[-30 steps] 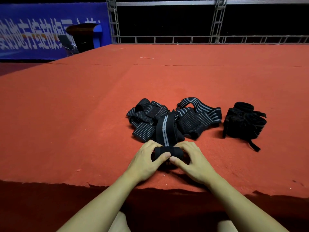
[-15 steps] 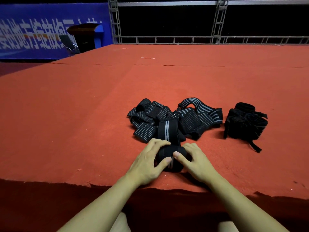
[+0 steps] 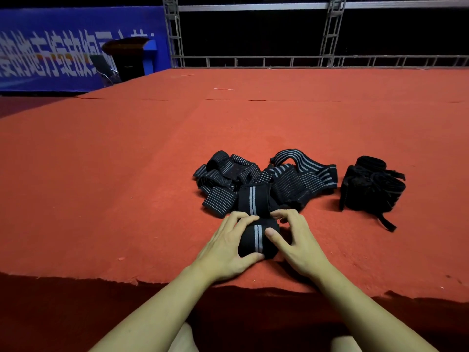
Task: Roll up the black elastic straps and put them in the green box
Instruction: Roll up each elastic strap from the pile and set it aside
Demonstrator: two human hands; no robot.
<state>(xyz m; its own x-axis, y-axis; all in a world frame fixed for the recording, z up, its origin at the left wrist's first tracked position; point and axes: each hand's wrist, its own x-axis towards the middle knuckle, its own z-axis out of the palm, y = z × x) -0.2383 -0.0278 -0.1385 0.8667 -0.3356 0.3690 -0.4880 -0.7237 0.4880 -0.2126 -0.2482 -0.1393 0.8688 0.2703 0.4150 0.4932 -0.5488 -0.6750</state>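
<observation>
both hands — left [image 3: 223,250], right [image 3: 302,245] — clamped around roll [image 3: 256,240] on carpet [image 3: 127,186]; loose tail [image 3: 252,199] leads into pile [image 3: 264,181] — slack grip likely lets coil spring open.

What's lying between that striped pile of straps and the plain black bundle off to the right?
Nothing: the head view shows only bare red carpet between the striped pile and the plain black bundle.

— Any writing to read here?
— Only on the blue banner [image 3: 50,52] at the far left: a row of large white Chinese characters. They are blurred, partly cut off by the frame edge, and I cannot make them out.
— Anything on the straps?
— No lettering shows.
</observation>
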